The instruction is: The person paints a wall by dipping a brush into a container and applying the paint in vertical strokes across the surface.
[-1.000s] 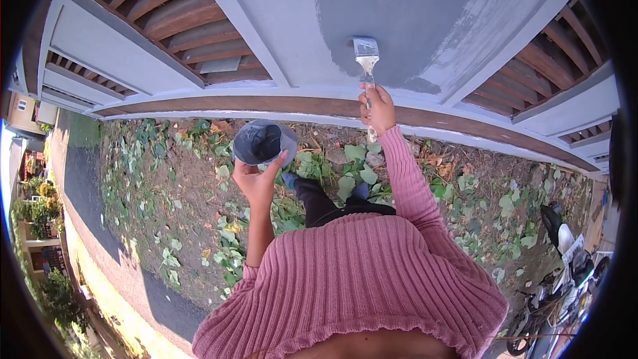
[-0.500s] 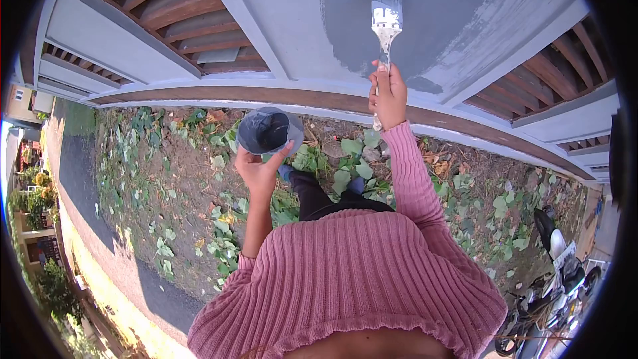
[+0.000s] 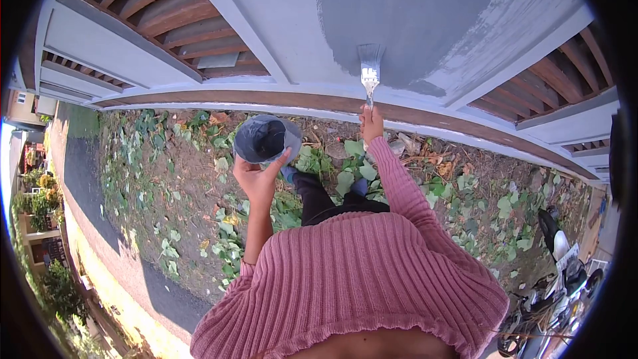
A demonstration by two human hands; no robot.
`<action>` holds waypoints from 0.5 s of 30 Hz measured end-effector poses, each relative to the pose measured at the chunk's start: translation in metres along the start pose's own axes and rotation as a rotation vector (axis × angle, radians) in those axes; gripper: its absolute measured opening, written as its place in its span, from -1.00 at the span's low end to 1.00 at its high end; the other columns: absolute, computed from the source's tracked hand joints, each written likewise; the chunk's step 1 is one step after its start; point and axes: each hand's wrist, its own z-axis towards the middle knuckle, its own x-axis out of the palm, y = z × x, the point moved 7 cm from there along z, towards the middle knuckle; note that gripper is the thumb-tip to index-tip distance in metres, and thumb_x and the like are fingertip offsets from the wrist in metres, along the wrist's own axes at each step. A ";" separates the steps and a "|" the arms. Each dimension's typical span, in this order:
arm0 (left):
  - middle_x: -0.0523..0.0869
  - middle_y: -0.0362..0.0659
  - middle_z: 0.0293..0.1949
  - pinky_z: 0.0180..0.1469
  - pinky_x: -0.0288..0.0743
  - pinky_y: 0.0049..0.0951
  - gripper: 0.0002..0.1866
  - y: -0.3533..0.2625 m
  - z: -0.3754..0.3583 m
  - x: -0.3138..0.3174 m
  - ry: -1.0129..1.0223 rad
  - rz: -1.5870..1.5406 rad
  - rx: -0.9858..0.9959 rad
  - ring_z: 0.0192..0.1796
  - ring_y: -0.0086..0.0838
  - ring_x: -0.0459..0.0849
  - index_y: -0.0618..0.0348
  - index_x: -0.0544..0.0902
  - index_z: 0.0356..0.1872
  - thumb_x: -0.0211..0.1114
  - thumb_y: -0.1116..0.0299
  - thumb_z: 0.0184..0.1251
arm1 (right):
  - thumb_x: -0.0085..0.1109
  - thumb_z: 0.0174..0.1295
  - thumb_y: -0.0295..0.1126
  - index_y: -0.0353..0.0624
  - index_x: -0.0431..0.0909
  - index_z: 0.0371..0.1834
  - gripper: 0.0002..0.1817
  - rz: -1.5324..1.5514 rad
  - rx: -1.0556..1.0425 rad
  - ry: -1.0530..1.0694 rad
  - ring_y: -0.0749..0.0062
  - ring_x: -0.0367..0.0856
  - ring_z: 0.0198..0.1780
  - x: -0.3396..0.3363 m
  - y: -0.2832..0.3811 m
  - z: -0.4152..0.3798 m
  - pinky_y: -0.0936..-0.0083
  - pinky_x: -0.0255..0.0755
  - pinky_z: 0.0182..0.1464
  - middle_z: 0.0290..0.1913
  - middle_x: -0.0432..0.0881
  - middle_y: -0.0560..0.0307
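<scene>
My left hand (image 3: 260, 176) is closed around the side of a paint container (image 3: 291, 138), its round mouth tilted up toward me with dark grey paint inside. In my right hand (image 3: 372, 123) is the handle of a flat paintbrush (image 3: 370, 74), white-spattered at the ferrule. Its grey-loaded bristles touch the lower part of a wall panel (image 3: 412, 26), where a broad dark grey painted patch meets the paler surface around it. The brush points away from me, and my fingers hide part of its handle.
Brown louvred openings (image 3: 179, 13) flank the panel, with a brown ledge (image 3: 319, 104) along the wall's base. Leafy plants and dry leaves cover the ground (image 3: 179, 193) around my feet. A motorcycle (image 3: 561, 292) stands at the lower right; a paved path (image 3: 100, 206) runs along the left.
My right hand has drawn the brush down the panel toward me, from high on the grey patch to near its lower edge. The container in my left hand has shifted slightly down.
</scene>
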 end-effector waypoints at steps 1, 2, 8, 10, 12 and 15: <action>0.65 -0.13 -0.24 -0.14 0.47 -0.55 -0.55 -0.001 0.001 0.001 0.001 0.014 -0.012 -0.22 -0.51 0.62 0.30 0.53 -0.17 0.44 0.61 -0.20 | -0.22 0.33 -0.12 -0.02 0.33 -0.28 -0.76 0.001 0.002 0.001 0.77 0.04 -0.80 -0.001 -0.009 0.003 0.70 -0.06 -0.80 -0.67 0.19 0.40; 0.65 -0.13 -0.24 -0.14 0.47 -0.55 -0.55 -0.003 0.001 0.001 0.000 0.016 -0.012 -0.22 -0.51 0.62 0.30 0.53 -0.17 0.44 0.61 -0.20 | -0.21 0.33 -0.12 -0.02 0.33 -0.28 -0.76 -0.034 0.006 -0.016 0.76 0.04 -0.81 -0.004 -0.017 0.006 0.68 -0.05 -0.81 -0.68 0.19 0.39; 0.64 -0.13 -0.24 -0.09 0.47 -0.51 -0.56 -0.005 0.000 0.005 0.044 0.029 -0.004 -0.20 -0.51 0.61 0.34 0.54 -0.20 0.42 0.68 -0.23 | -0.20 0.32 -0.10 -0.02 0.34 -0.29 -0.75 -0.072 0.073 -0.049 0.73 0.04 -0.83 -0.008 -0.052 0.013 0.64 -0.03 -0.82 -0.69 0.20 0.38; 0.64 -0.13 -0.22 -0.09 0.47 -0.51 -0.56 -0.007 -0.001 0.004 0.038 -0.001 0.013 -0.19 -0.51 0.61 0.34 0.53 -0.20 0.42 0.68 -0.23 | -0.20 0.32 -0.10 -0.02 0.34 -0.28 -0.75 -0.076 0.082 -0.052 0.72 0.05 -0.82 -0.008 -0.055 0.015 0.63 -0.02 -0.81 -0.69 0.20 0.38; 0.63 -0.12 -0.22 -0.09 0.47 -0.51 -0.56 -0.007 -0.002 0.001 0.024 -0.004 0.013 -0.19 -0.51 0.61 0.34 0.53 -0.19 0.42 0.68 -0.24 | -0.22 0.32 -0.10 -0.01 0.34 -0.29 -0.75 -0.095 0.160 -0.067 0.69 0.06 -0.82 -0.009 -0.063 0.014 0.60 0.01 -0.81 -0.70 0.20 0.37; 0.63 -0.12 -0.21 -0.09 0.48 -0.51 -0.55 -0.009 -0.005 -0.005 0.014 0.000 0.018 -0.18 -0.51 0.60 0.34 0.52 -0.19 0.42 0.69 -0.24 | -0.19 0.30 -0.09 -0.02 0.34 -0.28 -0.74 -0.036 0.250 -0.042 0.65 0.08 -0.81 -0.011 -0.075 0.017 0.54 0.03 -0.80 -0.69 0.21 0.36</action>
